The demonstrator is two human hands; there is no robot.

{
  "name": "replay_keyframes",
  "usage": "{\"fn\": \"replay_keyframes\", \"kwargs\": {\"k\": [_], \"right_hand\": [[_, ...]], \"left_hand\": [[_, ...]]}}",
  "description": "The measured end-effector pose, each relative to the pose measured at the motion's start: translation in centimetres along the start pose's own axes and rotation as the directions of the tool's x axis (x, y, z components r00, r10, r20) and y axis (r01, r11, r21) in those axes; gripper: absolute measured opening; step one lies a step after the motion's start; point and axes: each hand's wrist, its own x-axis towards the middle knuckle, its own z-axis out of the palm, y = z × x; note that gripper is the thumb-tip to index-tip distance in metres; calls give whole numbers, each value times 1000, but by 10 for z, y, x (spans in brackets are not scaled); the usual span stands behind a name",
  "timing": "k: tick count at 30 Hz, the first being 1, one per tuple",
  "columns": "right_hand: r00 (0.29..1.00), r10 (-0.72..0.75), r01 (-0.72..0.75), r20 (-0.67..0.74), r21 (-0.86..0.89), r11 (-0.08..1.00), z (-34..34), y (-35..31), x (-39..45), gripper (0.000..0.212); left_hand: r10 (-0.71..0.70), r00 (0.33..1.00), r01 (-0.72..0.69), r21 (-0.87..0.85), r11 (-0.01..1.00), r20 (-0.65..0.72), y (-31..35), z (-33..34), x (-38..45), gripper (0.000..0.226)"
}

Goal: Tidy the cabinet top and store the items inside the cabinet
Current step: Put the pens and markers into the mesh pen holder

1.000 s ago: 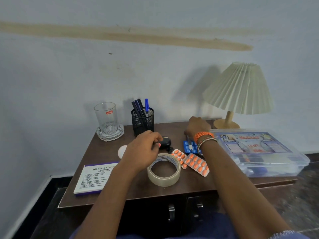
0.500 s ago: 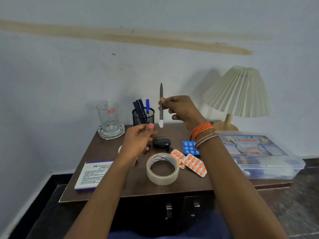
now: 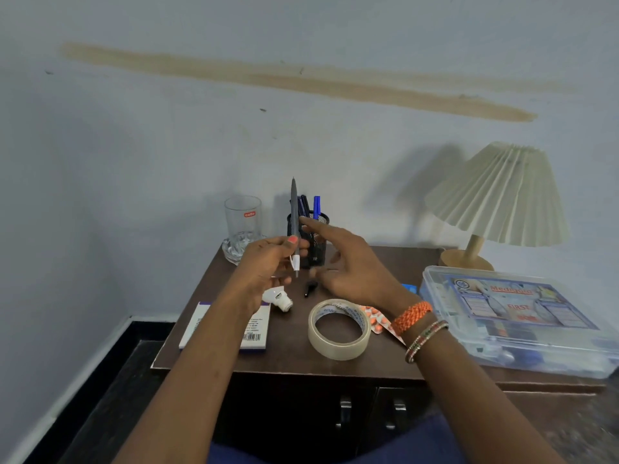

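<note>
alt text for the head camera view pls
A person's left hand holds a grey pen upright above a dark wooden cabinet top, the right hand open beside it. On the top lie a tape roll, pill strips, a pen cup, a glass, a lamp and a first aid box.

A pale bluish-white wall (image 3: pixel 167 145) filled the upper part of the view. Across it, from ten o'clock toward two o'clock, ran a long tan smear (image 3: pixel 301 78), with a few small dark specks near it. At four o'clock a table lamp (image 3: pixel 495 195) stood against the wall, its cream pleated shade tilted on a wooden stem and round wooden base, and it cast a soft shadow on the wall to its left. A dark brown wooden cabinet (image 3: pixel 294 356) sat at six o'clock, with two metal door handles (image 3: pixel 345 406) on its front. Dark flooring (image 3: pixel 100 396) and a white skirting strip (image 3: pixel 67 393) lay at eight o'clock.
</note>
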Motion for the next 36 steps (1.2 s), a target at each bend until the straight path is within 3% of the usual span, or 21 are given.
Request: {"fn": "replay_keyframes", "kwargs": {"k": [3, 6, 17, 25, 32, 36], "right_hand": [[996, -37, 47, 79, -122, 991, 2, 2, -3, 90], [996, -74, 84, 57, -183, 980, 3, 3, -4, 93], [989, -130, 142, 64, -225, 964, 2, 3, -5, 86], [980, -198, 187, 6, -357, 915, 7, 6, -8, 84], [956, -288, 210, -59, -548, 810, 11, 3, -10, 80], [932, -348, 229, -99, -582, 780, 12, 5, -10, 78]], "left_hand": [[-3, 999, 5, 50, 999, -34, 1, -2, 2, 16], [-12, 999, 15, 48, 999, -52, 0, 0, 2, 16], [-20, 999, 22, 32, 999, -48, -5, 4, -1, 22], [-2, 999, 3, 39, 999, -42, -5, 5, -3, 16], [206, 978, -197, 158, 967, -42, -5, 4, -3, 22], [226, 973, -216, 174, 961, -38, -4, 4, -4, 25]]}}
